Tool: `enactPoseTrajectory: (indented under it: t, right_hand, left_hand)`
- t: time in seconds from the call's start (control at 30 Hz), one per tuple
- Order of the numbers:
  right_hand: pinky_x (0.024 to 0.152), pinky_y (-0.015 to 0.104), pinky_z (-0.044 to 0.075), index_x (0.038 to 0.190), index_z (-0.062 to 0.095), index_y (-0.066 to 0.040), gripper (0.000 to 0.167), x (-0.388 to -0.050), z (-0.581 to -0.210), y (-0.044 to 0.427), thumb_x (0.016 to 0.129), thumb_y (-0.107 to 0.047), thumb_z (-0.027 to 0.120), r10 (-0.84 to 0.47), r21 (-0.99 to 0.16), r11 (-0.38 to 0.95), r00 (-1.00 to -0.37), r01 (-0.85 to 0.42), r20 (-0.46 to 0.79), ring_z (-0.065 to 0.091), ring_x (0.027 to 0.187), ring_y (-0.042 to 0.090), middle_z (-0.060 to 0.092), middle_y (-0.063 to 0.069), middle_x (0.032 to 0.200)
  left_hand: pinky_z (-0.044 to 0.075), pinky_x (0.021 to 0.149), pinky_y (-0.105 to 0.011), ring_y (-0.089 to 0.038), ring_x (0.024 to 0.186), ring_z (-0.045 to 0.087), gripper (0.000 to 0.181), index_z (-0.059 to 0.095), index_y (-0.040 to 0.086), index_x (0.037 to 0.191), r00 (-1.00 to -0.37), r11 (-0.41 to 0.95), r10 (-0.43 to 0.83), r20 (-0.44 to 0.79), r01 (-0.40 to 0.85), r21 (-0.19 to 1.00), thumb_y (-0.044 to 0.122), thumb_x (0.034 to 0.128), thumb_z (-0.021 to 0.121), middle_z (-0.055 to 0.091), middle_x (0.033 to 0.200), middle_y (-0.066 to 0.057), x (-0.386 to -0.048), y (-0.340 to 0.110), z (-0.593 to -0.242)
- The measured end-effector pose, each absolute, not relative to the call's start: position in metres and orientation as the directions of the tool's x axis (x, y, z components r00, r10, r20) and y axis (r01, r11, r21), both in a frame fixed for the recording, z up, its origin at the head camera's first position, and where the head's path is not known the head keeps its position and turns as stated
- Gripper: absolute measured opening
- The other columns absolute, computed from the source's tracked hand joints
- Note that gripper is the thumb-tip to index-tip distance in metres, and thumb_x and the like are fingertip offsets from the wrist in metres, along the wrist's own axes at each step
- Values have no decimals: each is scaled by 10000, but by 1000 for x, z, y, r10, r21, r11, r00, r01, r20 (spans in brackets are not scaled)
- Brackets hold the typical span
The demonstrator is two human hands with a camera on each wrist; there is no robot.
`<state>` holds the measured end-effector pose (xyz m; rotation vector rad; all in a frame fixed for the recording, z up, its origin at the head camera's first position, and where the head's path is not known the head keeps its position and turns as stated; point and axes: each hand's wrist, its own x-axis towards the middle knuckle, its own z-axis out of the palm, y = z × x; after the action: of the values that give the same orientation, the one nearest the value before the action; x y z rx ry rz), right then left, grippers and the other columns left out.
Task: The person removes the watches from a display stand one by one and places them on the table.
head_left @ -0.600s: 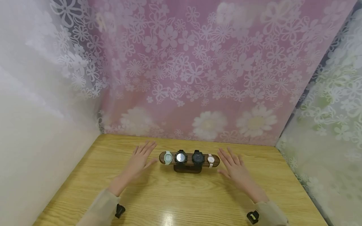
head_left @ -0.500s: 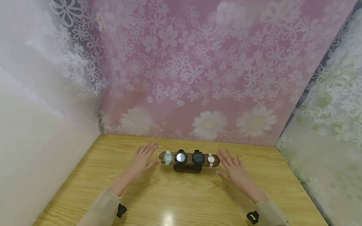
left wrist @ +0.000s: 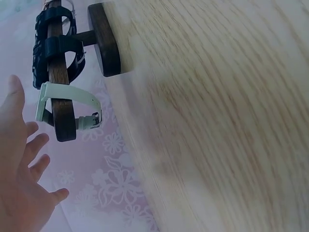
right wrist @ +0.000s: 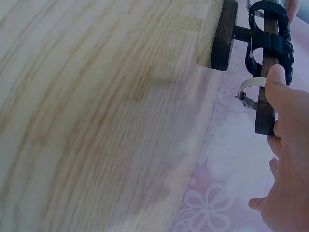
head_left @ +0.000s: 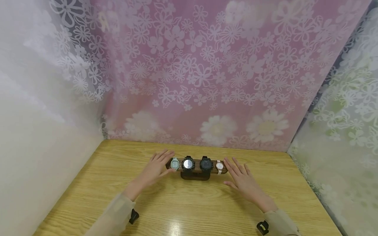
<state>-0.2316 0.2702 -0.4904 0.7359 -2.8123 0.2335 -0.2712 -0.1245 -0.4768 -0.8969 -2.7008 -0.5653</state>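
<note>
A dark wooden stand [head_left: 195, 176] holds a pale green square watch [head_left: 175, 164], a black watch with a bright face [head_left: 188, 164], an all-black watch [head_left: 206, 164] and a small white-strapped watch [head_left: 219, 166]. At the bar's left end is my left hand [head_left: 152, 171], fingers extended and spread; contact with the bar cannot be told. My right hand [head_left: 245, 183] is beside the right end, its fingers also spread, fingertips close to the white-strapped watch. Neither hand is curled round anything. The green strap [left wrist: 72, 94] hangs looped round the bar in the left wrist view.
The stand is on a light wooden table [head_left: 189, 203], towards its back edge. Behind rises a pink floral curtain [head_left: 183, 75]. A pale wall covering [head_left: 44, 114] borders the left side, and a floral one [head_left: 348, 131] the right.
My left hand has moved right, up to the green watch's end of the bar. My right hand has shifted slightly left, closer to the other end. The stand looks unmoved.
</note>
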Motion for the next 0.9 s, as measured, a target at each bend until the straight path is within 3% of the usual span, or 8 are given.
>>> enactPoseTrajectory:
  t: [0.43,0.9]
  right_hand:
    - [1161,722,182,1646,164,-162,887,-231,-492,270,962,-404,675,-478,-91,846,-824,-525,304,85,1565,305,233,107,1673]
    - [1128,745,214,1642,189,-158,883,-230,-491,271,950,-383,689,-500,-85,823,-788,-561,360,44,1572,256,252,103,1667]
  left_hand:
    - [279,1160,-665,-351,1361,497,680,549,131,1469,-727,698,543,420,669,255,291,864,815,571,1457,-108,-281,-116,-489]
    - [282,1147,-685,-356,1308,543,665,576,157,1447,-725,725,522,450,655,213,308,849,826,616,1402,-107,-281,-118,-490]
